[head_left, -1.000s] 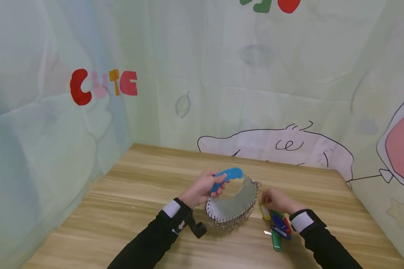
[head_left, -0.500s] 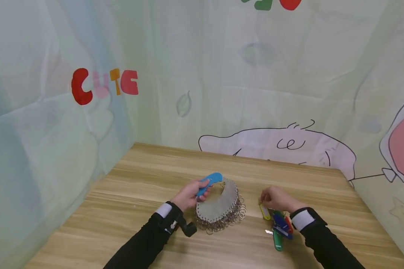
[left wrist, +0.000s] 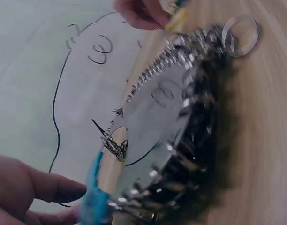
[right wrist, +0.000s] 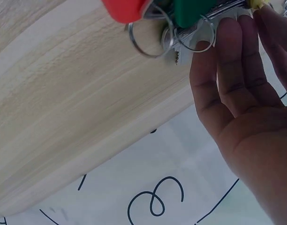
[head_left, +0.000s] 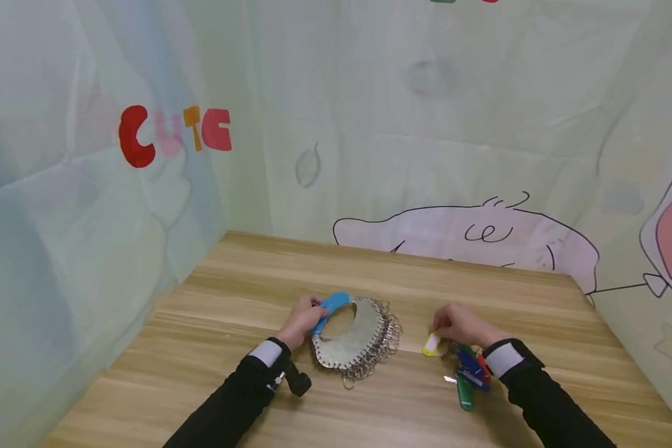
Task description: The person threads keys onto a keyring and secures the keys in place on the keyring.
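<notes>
My left hand [head_left: 299, 320] holds the blue handle [head_left: 334, 302] of a crescent-shaped metal plate [head_left: 350, 345]. Many small metal rings [head_left: 391, 339] hang along the plate's outer edge. In the left wrist view, thumb and finger meet the blue handle [left wrist: 94, 201], and the plate leans over the table. To the right, my right hand [head_left: 465, 325] pinches a yellow key tag [head_left: 430, 344]. Below that hand lies a bunch of tags: blue [head_left: 470, 364], green [head_left: 465, 395] and red. A key [head_left: 450, 379] sticks out leftward. In the right wrist view, split rings [right wrist: 150, 40] hang near my fingertips.
The wooden table [head_left: 257, 274] ends at a pale printed cloth backdrop [head_left: 381, 162] at the back. More cloth walls stand at both sides. Bare wood lies between the ringed plate and the tags. A camera [head_left: 298, 381] sticks out from my left wrist.
My left hand has moved left and lowered the ringed plate toward the table, turning it. The right hand has barely shifted, while the yellow tag has swung slightly left.
</notes>
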### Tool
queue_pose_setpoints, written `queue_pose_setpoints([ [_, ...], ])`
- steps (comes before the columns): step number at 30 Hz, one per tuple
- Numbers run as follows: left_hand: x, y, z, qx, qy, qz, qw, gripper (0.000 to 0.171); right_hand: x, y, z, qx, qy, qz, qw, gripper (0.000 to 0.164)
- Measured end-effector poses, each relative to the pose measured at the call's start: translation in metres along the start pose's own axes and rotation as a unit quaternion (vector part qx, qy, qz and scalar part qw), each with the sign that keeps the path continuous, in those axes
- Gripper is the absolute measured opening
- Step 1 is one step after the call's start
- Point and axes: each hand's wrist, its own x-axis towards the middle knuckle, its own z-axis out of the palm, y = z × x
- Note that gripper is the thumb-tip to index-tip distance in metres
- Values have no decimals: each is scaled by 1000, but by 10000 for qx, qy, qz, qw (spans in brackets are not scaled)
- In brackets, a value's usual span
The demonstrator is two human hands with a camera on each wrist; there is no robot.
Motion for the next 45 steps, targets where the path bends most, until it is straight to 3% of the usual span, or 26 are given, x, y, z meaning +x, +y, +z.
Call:
queue_pose_setpoints([
  [3, -3, 10, 5, 908, 284, 391, 9947, 35, -2, 0, -2, 155, 59, 74, 9998, 7],
  [5, -6, 20, 11, 1558, 322, 802, 9840, 32, -3, -2, -4, 263, 160, 82, 9995, 6],
  [7, -8, 30, 21, 2146, 113, 1409, 9664, 23, -4, -4, -7, 426, 336, 89, 9985, 6],
  [10, -10, 45, 39, 2747, -615, 2036, 9377, 7, -4, -9, -11, 665, 622, -40, 9958, 5],
  [14, -13, 58, 67, 3338, -1550, 2426, 8976, 6, -3, -17, -18, 1413, 783, 132, 9868, 11],
  [16, -12, 59, 79, 3723, -1641, 2629, 8748, 10, -3, -21, -21, 1946, 758, 231, 9777, 18],
  [19, -13, 57, 93, 4124, -1597, 2751, 8537, 14, -5, -23, -24, 2784, 657, 162, 9581, 25],
  [21, -13, 54, 98, 4206, -1563, 2735, 8508, 15, -7, -23, -25, 3271, 557, -3, 9433, 26],
  [24, -14, 51, 103, 4174, -1561, 2664, 8547, 17, -10, -22, -27, 3957, 298, -356, 9172, 24],
  [28, -14, 51, 107, 4171, -1603, 2591, 8562, 18, -11, -23, -28, 4937, -209, -694, 8666, 24],
  [30, -13, 51, 108, 4064, -1691, 2571, 8603, 16, -11, -25, -28, 5341, -444, -723, 8412, 25],
  [32, -12, 51, 106, 3860, -1803, 2530, 8686, 14, -10, -28, -28, 5553, -619, -682, 8265, 27],
  [33, -12, 51, 104, 3715, -1868, 2505, 8743, 13, -10, -30, -27, 5565, -671, -655, 8255, 27],
  [35, -10, 51, 102, 3439, -1965, 2513, 8832, 12, -9, -32, -25, 5430, -696, -565, 8349, 25],
  [38, -9, 50, 98, 3108, -2087, 2573, 8909, 7, -5, -35, -20, 4919, -590, -416, 8677, 21],
  [42, -8, 48, 93, 2899, -2137, 2689, 8933, 6, 2, -43, -8, 3970, -423, -64, 9168, 19],
  [45, -9, 47, 91, 2682, -2120, 2721, 8995, 5, 5, -52, 1, 3295, -341, 118, 9435, 22],
])
